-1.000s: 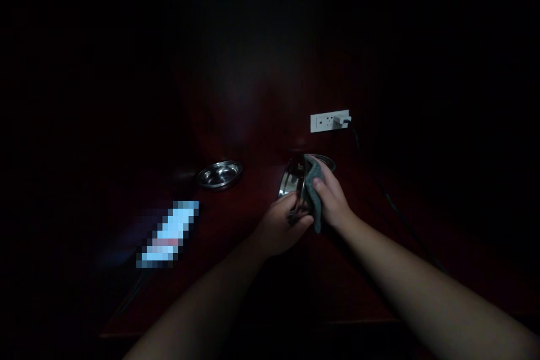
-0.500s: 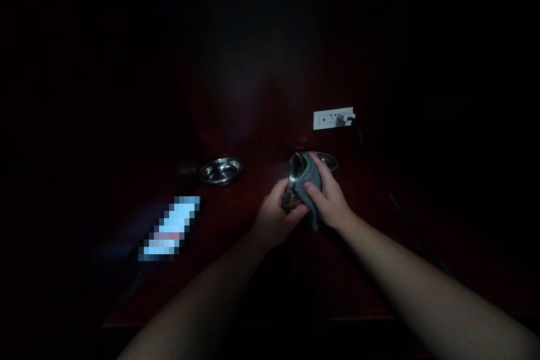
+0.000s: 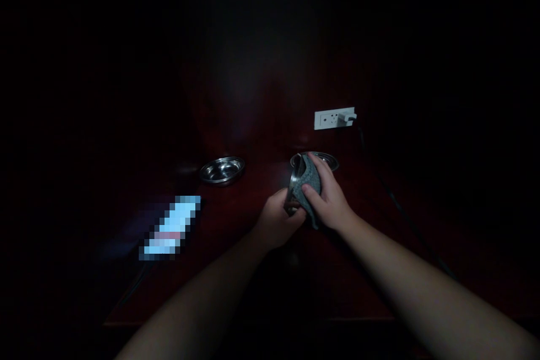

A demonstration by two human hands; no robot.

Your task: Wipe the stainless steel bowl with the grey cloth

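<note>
Tilted up on its edge, a shiny metal bowl [image 3: 294, 181] is gripped at its lower rim by my left hand [image 3: 279, 219], thumb toward me. My right hand [image 3: 331, 197] is closed on a grey-green cloth [image 3: 311, 177] and presses it against the bowl's right side. The cloth's lower corner hangs below my right thumb. Much of the bowl is hidden behind the cloth and my fingers. Just behind my hands, a second metal dish [image 3: 331, 161] lies on the dark red table [image 3: 261, 185], partly covered from view.
Another metal bowl [image 3: 222, 171] sits on the table to the left. Nearer on the left lies a lit, pixelated screen [image 3: 171, 229]. A white wall socket [image 3: 334, 118] holds a plug, and its dark cable [image 3: 396, 205] runs down along the right. Deep shadow surrounds everything.
Both hands stay almost in place. My left fingers have shifted slightly down on the bowl's rim, and the cloth in my right hand has moved a little over the bowl.
</note>
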